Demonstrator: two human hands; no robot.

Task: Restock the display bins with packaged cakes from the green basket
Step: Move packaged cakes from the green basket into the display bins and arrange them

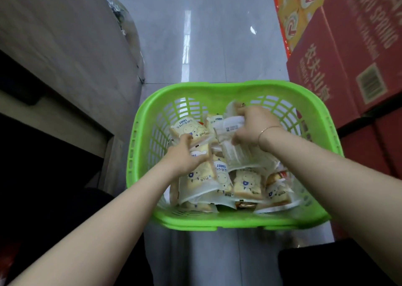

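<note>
1. Green slotted plastic basket (217, 88) sat on a pale glossy tiled floor (195, 46), seen from above, between a grey wood-grain cabinet (65, 46) on the left and stacked red cardboard cartons (339, 68) on the right
2. Clear-wrapped packaged cakes (247, 183), printed with a cartoon face and the word TOAST, lay heaped inside the basket, many overlapping
3. Left hand (185, 153) reached into the pile, its fingers curled around a packaged cake near the basket's middle
4. Right hand (250, 126), a thin bracelet (268, 131) on its wrist, gripped a bunch of wrappers toward the far side, fingers curled around them
5. No display bins were in view
6. The step in hand looked like gathering packs from the basket, so the task seemed far from done
7. The next move would likely call for a firm hold on the slippery film, lifting both handfuls clear of the rim, then turning toward the bins without dropping loose packs
</note>
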